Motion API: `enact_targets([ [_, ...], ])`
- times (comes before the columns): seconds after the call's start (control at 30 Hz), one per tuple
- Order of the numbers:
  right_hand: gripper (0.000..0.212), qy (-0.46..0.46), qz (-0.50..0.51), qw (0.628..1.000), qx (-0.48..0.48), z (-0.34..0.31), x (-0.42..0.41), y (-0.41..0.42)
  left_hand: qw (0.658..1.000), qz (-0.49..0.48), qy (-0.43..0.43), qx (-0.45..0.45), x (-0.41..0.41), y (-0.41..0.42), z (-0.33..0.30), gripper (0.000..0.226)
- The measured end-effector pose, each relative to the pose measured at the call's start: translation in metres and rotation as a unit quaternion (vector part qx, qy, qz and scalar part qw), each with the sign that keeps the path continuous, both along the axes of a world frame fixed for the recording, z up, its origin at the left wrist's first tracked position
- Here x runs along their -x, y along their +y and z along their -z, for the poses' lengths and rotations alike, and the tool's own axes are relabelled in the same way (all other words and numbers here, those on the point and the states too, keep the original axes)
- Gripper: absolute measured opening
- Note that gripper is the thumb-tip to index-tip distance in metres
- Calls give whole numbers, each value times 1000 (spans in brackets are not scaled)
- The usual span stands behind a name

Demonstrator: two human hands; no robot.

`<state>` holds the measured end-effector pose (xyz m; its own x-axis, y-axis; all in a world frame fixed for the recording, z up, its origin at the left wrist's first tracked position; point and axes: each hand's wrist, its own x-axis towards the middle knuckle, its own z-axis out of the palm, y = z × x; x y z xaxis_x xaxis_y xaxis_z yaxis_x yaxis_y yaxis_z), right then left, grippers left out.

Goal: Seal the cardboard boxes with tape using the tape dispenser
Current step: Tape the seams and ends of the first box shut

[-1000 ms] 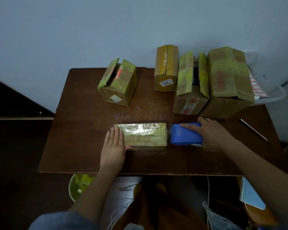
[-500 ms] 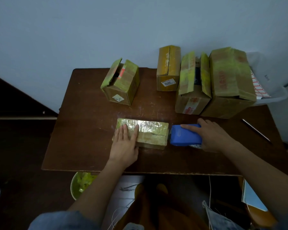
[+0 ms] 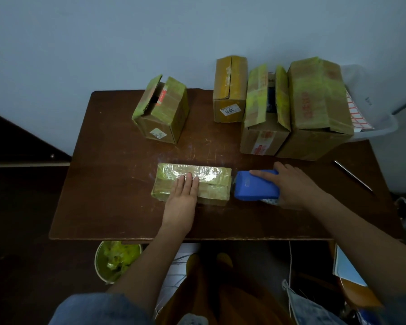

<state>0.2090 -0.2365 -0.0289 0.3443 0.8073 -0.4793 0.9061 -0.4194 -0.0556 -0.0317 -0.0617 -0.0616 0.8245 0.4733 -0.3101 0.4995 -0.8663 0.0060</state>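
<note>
A low flat cardboard box (image 3: 211,181) wrapped in shiny clear tape lies in the middle of the brown table (image 3: 108,184). My left hand (image 3: 182,198) lies flat on the box's top, fingers straight and pressing down on the tape. Just right of the box's end sits the blue tape dispenser (image 3: 256,185), and my right hand (image 3: 293,184) grips it from the right, the index finger stretched along its top. The dispenser's front edge is close against the box's right end.
Several more boxes stand at the back: one with loose flaps (image 3: 161,109) at the left, a tall narrow one (image 3: 230,90), an open-topped one (image 3: 265,113) and a large one (image 3: 319,106). A pen (image 3: 352,175) lies at the right. A bin (image 3: 117,261) sits under the table's front edge.
My left hand has slid rightward from the box's left end onto its top. The right hand and dispenser have stayed by the box's right end.
</note>
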Motion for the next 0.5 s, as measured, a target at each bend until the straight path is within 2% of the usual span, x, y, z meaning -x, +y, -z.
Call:
enact_targets([
  [0.1,91,1,2,1000,-4,1,0,0,999,10,30,4,-4,4,-6,86],
  [0.2,90,3,1,1000,-7,1,-1,-1,999,34,35,16,-5,2,-11,99],
  [0.4,90,9,2,1000,-10,-1,-2,-2,999,10,27,22,-4,-6,-11,86],
  [0.5,90,8,2,1000,-8,-2,-1,-2,999,42,-13,31,-8,-9,-16,86],
])
